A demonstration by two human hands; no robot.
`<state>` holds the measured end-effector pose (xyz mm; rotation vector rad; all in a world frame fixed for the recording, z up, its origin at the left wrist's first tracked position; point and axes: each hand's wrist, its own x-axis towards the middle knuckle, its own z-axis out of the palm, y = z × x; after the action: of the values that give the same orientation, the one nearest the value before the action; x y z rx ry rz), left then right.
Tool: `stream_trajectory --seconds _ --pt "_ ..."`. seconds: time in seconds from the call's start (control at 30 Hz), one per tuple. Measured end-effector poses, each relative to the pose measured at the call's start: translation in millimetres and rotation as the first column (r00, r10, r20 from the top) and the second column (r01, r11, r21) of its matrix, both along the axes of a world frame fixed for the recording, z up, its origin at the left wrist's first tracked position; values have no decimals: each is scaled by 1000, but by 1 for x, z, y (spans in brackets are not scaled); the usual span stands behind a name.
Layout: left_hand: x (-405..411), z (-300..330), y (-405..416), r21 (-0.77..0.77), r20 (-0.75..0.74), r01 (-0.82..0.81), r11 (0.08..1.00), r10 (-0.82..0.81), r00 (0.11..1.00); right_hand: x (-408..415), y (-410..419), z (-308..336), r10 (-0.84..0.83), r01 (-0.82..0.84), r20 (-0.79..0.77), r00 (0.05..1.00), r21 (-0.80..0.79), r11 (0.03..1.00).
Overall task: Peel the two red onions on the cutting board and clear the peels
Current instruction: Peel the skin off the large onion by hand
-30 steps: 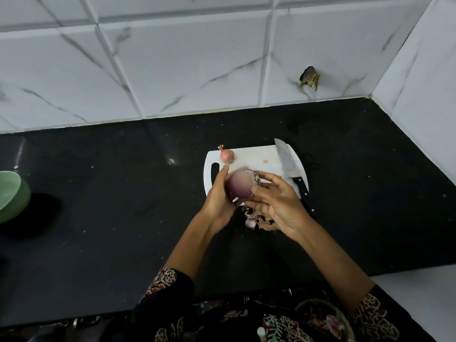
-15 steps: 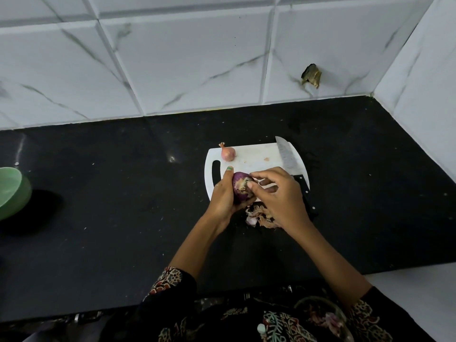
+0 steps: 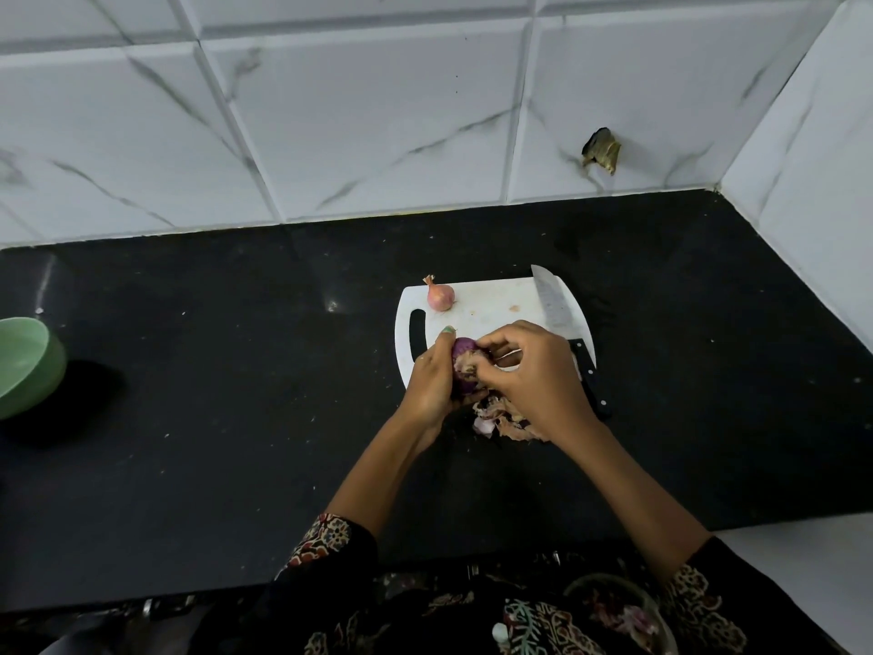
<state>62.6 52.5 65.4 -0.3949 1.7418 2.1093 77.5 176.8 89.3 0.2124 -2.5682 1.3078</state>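
Head view, both hands (image 3: pixel 491 371) gripping purple onion (image 3: pixel 462 348), peeling skin

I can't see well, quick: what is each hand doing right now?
Left hand: grips the purple onion.
Right hand: fingers curled, pinching the onion's dry skin.

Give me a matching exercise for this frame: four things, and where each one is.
Things:
1. small onion
2. knife
3. green bowl
4. peels

Places:
A. far left of the counter
B. right edge of the cutting board
C. counter, at the board's near edge
D. back left of the board

Pairs: 1-D, 2-B, 3-A, 4-C
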Motion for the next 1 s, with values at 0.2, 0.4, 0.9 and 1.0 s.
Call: stream_trajectory --seconds 0.2,0.4,0.9,1.0 --pt "0 1 2 14 16 -8 1000 8 1000 1 5 -1 -8 10 31 999 -64 998" --pt "-1 -1 4 5 52 -35 999 34 998 1 4 1 5 2 93 996 -72 997" --pt "3 5 6 109 75 -29 994 21 997 6 5 7 -33 63 205 978 -139 988" --pt "5 5 6 110 81 -39 993 30 996 5 6 9 -22 53 222 975 -136 989"
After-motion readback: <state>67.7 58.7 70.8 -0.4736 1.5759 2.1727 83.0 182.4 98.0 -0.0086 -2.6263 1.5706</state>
